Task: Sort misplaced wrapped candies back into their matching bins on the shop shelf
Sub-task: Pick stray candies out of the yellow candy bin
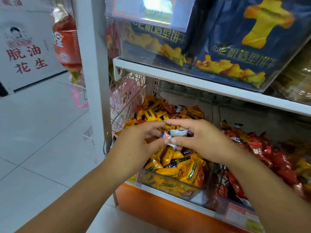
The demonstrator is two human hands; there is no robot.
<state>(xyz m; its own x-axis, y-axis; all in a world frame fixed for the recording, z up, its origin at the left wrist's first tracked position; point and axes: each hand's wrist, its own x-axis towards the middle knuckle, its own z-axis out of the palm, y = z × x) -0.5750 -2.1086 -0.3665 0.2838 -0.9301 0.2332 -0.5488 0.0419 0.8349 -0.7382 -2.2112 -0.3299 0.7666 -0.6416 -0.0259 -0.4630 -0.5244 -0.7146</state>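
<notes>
Purple-and-white candy, long axis left-right, in curled fingertip grip of left hand and right hand

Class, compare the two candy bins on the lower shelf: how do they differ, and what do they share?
The left bin holds mostly yellow wrappers; the right bin mostly red. The left hand and right hand hold purple-and-white candies over the left bin, not the right bin. Both bins are clear and hold a few strays.
</notes>
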